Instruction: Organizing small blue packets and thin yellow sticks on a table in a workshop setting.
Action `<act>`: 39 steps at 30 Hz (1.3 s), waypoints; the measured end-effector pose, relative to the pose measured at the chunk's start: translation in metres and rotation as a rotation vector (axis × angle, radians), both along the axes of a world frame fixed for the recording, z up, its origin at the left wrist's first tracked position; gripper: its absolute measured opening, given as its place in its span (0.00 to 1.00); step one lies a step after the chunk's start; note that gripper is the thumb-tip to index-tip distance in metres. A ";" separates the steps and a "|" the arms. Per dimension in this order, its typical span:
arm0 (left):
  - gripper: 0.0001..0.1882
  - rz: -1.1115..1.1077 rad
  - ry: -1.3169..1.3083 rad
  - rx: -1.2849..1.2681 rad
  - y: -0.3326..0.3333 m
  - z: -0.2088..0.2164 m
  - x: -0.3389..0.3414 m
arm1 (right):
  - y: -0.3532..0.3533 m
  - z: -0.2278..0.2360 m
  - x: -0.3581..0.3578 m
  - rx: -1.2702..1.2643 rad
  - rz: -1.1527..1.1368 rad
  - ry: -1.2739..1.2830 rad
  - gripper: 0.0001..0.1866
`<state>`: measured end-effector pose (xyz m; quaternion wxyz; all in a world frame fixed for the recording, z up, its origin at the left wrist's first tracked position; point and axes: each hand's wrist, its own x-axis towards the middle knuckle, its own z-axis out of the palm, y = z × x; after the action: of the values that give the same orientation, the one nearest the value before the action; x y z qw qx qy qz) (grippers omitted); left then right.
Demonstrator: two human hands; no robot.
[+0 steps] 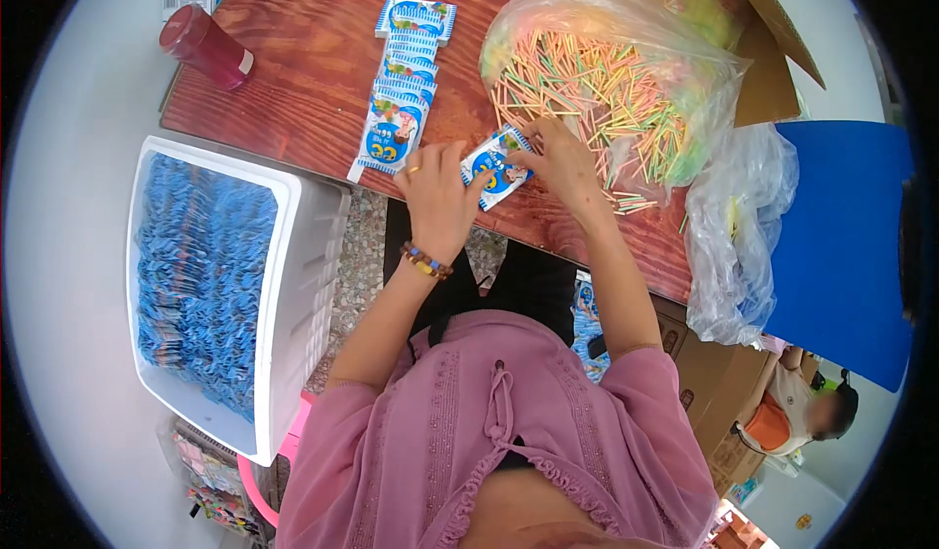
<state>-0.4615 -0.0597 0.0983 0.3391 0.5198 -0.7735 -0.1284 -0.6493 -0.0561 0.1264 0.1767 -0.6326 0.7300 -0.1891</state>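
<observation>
A small blue-and-white printed packet (499, 169) is between my two hands near the table's front edge. My right hand (562, 169) grips its right side with curled fingers. From the left, my left hand (438, 195) has its thumb against the packet's lower left edge; its fingers are bent, with the tips close to the packet. Beyond that hand lies an overlapping row of similar packets (396, 128) on the red-brown wooden table (293, 69). Behind my right hand, a clear plastic bag (548, 16) spills many thin pastel-coloured sticks (626, 94).
A white plastic crate (284, 285) full of blue packets stands at the left. A red-lidded jar (207, 48) is on the table's far left. Right are an open cardboard box (773, 30), a crumpled clear bag (738, 236) and a blue panel (841, 246). Another person (792, 407) is lower right.
</observation>
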 end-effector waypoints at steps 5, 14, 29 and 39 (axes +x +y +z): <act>0.22 -0.070 0.034 0.090 -0.013 -0.016 -0.011 | 0.001 -0.011 -0.003 -0.039 -0.049 -0.137 0.21; 0.14 -0.053 0.118 0.106 -0.021 -0.021 -0.016 | -0.001 -0.028 -0.017 -0.010 -0.094 -0.381 0.16; 0.10 -0.128 0.103 0.060 -0.029 -0.014 -0.017 | 0.007 -0.026 -0.014 -0.191 -0.048 -0.341 0.08; 0.07 -0.272 0.333 0.048 -0.025 0.021 -0.014 | 0.019 -0.004 -0.010 -0.320 -0.189 -0.992 0.04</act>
<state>-0.4753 -0.0843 0.1188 0.4295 0.3903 -0.7663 -0.2756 -0.6595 -0.0372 0.1222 0.3842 -0.4178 0.5745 -0.5898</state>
